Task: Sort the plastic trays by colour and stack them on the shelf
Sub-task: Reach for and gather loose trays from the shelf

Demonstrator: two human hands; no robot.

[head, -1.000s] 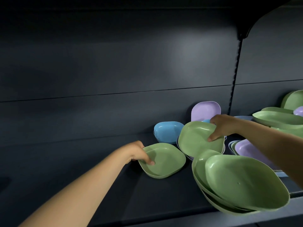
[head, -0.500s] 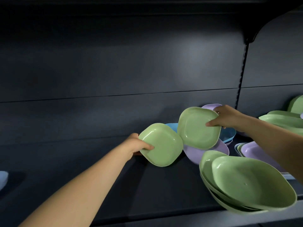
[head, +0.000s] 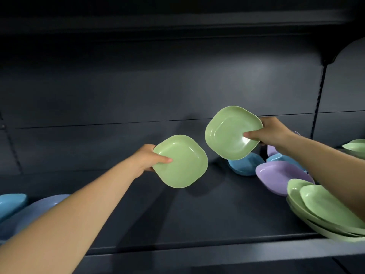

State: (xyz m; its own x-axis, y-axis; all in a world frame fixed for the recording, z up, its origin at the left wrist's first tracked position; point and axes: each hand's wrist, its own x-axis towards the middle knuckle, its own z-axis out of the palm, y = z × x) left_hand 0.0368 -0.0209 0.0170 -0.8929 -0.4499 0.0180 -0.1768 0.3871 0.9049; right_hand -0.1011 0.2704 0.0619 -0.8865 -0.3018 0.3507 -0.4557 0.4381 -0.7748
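Single head cam, close, facing fwd/down at dark shelf [head: 197,214].

Each hand [head: 147,159] [head: 271,132] holds a green tray [head: 180,162] [head: 233,132] above the shelf [head: 197,214].

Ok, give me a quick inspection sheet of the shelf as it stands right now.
Surface: dark shelf, bare in the middle.
Job's things: two green trays in the air, left-hand tray, right-hand tray; green stack at the right front; purple tray and blue tray behind it; more blue and purple trays at the far left.
Clutter: nothing seen.
Grippers: left hand and right hand each have a grip on a green tray's edge.
Cables: nothing seen.
Surroundings: dark back panel, slotted upright.
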